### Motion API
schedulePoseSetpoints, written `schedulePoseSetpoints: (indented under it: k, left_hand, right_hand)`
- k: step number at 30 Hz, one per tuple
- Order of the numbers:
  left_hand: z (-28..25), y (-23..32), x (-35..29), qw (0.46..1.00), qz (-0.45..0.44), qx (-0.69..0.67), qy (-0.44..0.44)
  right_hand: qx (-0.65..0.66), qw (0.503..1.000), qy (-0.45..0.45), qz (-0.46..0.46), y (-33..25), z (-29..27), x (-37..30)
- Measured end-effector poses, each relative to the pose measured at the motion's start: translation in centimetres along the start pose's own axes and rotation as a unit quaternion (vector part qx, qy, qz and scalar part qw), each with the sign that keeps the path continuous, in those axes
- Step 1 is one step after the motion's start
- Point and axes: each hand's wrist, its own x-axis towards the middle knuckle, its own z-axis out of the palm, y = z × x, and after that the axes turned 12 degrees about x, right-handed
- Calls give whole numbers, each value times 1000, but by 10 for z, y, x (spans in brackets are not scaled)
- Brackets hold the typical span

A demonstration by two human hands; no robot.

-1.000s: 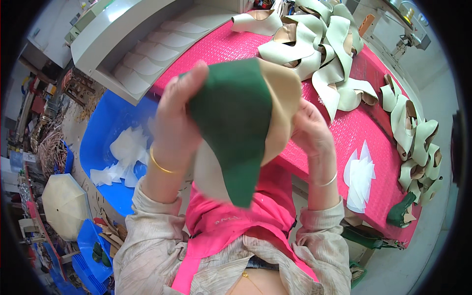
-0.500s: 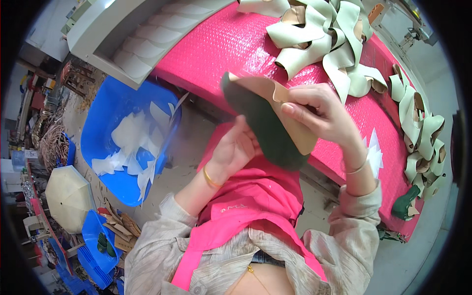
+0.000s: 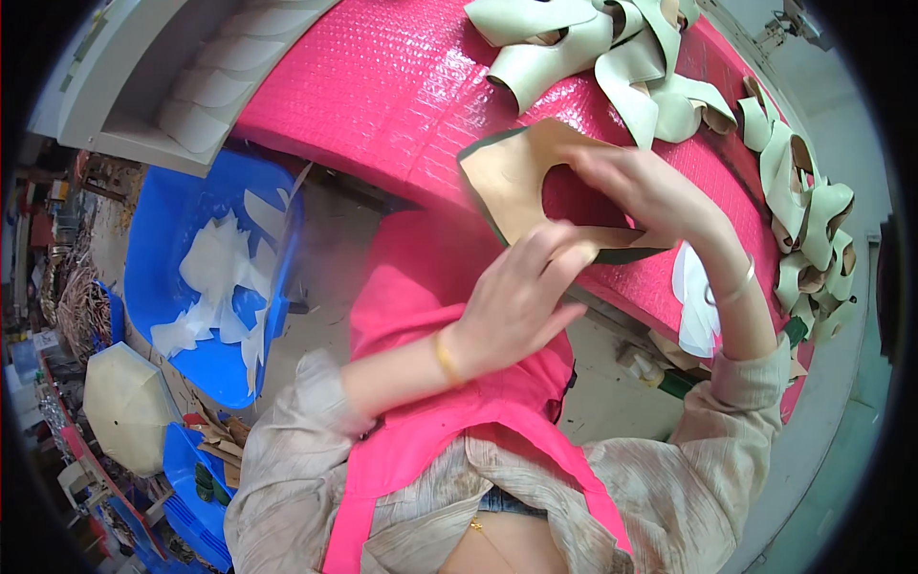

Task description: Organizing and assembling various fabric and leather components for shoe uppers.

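Note:
A curved leather shoe upper [image 3: 507, 187], tan inside with a dark green outer side showing along its edges, is bent into an open loop in front of me, over the near edge of the pink table. My left hand [image 3: 516, 297] pinches its lower edge between thumb and fingers. From above, my right hand [image 3: 645, 191] curls over the upper's right part, its fingers a little blurred. Pink table cover shows through the loop. Beyond it lies a heap of pale green shoe uppers [image 3: 631, 86] with tan linings.
The table wears a pink bubbled cover [image 3: 382, 96]. White paper pieces [image 3: 695, 301] lie at its right edge, and more pale uppers [image 3: 808, 210] hang along the far right. At left stand a grey shelf unit [image 3: 134, 143], a blue tub [image 3: 153, 258] with white scraps, and a cream umbrella [image 3: 124, 407].
The shoe upper has turned from its dark green side to its tan side and opened into a loop. My left hand has moved right and taken its lower edge.

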Motion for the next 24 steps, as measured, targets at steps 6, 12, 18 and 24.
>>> schedulePoseSetpoints:
  k: [6, 12, 18, 24]
  left_hand:
    - [43, -56, 11, 983, -104, -6, -152]
    - [42, -47, 22, 992, -60, -5, -113]
    - [32, -46, 40, 990, -9, 69, -122]
    - [4, -40, 101, 879, 307, 363, 45]
  right_hand:
    - [131, 966, -113, 191, -15, 2, 2]
    - [-306, 909, -131, 250, -14, 16, -36]
    - [-359, 917, 48, 168, -10, 28, -46]
    - [-386, 864, 315, -75, 0, 7, -31]
